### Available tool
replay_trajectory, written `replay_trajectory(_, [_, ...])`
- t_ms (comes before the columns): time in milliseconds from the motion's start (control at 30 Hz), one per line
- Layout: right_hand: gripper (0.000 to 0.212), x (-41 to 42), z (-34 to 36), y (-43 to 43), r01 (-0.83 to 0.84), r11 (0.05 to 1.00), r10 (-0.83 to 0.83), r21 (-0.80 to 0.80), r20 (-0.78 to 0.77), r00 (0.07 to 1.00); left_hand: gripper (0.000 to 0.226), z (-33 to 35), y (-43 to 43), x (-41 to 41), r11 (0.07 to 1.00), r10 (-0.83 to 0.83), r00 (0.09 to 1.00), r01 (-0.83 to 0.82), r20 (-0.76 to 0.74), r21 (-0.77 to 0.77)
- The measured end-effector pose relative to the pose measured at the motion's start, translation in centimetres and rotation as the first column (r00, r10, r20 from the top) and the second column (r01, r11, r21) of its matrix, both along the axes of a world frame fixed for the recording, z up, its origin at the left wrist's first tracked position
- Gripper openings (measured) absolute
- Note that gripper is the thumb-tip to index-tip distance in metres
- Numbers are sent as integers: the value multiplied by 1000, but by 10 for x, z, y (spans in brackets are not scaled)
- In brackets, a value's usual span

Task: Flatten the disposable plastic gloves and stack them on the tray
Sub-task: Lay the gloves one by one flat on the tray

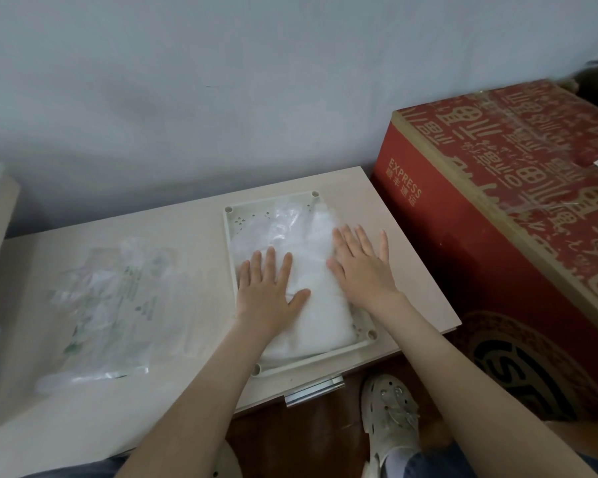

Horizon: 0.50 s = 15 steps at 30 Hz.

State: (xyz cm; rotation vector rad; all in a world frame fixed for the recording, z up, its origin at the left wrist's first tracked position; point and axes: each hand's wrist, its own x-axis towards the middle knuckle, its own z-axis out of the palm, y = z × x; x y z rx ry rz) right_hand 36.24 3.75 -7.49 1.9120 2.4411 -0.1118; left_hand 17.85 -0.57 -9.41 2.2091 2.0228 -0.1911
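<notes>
**Both palms flat on the glove pile**

The red box (463,243) just beside the counter's (187,232) right edge said "EXPRESS". A clear bag (111,305) with green print, too blurry to read, lay left of the tray (229,236). The left hand (266,291) and right hand (361,267), fingers straight and spread, pressed on the gloves (320,319) piled in the tray, which sat near the counter's front edge.
</notes>
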Motion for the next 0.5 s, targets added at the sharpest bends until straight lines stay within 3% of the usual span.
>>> replay_trajectory(200, [59,-8,8,5,25,995,-18,99,-71,997,85,8,1,4,1000,17,997,-17,-73,-2])
replay_trajectory(267, [58,-15,13,7,4,986,15,169,-111,994,90,14,1,4,996,41,998,-38,-39,80])
replay_trajectory(333, [54,-25,20,14,-3,978,34,211,-147,989,80,15,2,2,981,39,999,-44,29,191])
replay_trajectory(500, [49,-55,36,50,111,989,-72,100,-327,942,66,26,16,-8,936,77,996,-84,36,342])
